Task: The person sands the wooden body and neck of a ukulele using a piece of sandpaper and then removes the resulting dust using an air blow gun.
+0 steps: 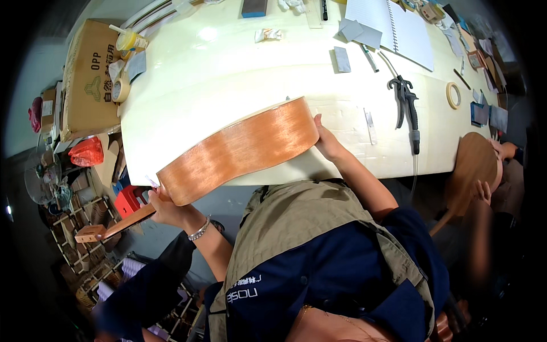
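Observation:
A wooden guitar (239,148) lies on its side, its reddish-brown curved rim facing up toward me, over the front edge of the white worktable (176,80). My left hand (170,206), with a bracelet on the wrist, grips it where the neck (132,221) joins the body; the neck and headstock (89,232) jut out past the table at lower left. My right hand (327,137) holds the rounded far end of the body, fingers partly hidden behind it.
At right, a co-worker's hands (481,192) hold another guitar (464,165). On the table are a black air gun (409,114), tape ring (453,96), notebook (413,40) and grey paper pieces (342,60). A cardboard box (80,68), red bag (85,151) and racks (80,256) stand left.

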The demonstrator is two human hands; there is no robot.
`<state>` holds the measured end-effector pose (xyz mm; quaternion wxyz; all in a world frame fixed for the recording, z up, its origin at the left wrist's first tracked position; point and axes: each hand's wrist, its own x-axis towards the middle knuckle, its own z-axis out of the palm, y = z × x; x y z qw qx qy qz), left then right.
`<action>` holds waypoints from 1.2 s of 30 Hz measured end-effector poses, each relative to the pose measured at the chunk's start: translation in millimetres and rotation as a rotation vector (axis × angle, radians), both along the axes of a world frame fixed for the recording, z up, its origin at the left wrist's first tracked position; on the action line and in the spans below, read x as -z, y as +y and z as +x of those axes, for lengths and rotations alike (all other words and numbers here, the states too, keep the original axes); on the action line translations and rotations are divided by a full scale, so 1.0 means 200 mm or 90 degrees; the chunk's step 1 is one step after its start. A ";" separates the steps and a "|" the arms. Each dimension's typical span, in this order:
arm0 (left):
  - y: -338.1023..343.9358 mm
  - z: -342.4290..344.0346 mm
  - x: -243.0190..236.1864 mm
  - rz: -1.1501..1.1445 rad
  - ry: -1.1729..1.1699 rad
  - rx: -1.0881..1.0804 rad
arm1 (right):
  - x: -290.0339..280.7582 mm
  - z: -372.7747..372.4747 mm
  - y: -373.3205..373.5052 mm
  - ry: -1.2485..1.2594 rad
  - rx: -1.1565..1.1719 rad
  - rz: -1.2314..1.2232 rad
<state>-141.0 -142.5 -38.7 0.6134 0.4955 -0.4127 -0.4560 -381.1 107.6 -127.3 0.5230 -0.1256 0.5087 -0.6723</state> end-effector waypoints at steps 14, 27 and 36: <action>-0.02 -0.07 -0.04 0.040 -0.022 0.000 | -0.03 0.02 0.01 0.146 0.000 -0.056; -0.21 -0.10 0.00 0.072 -0.026 0.069 | 0.09 -0.08 0.09 0.797 0.149 0.200; -0.77 -0.70 -0.03 0.009 -0.133 0.313 | 0.23 -0.22 0.56 0.826 0.299 0.878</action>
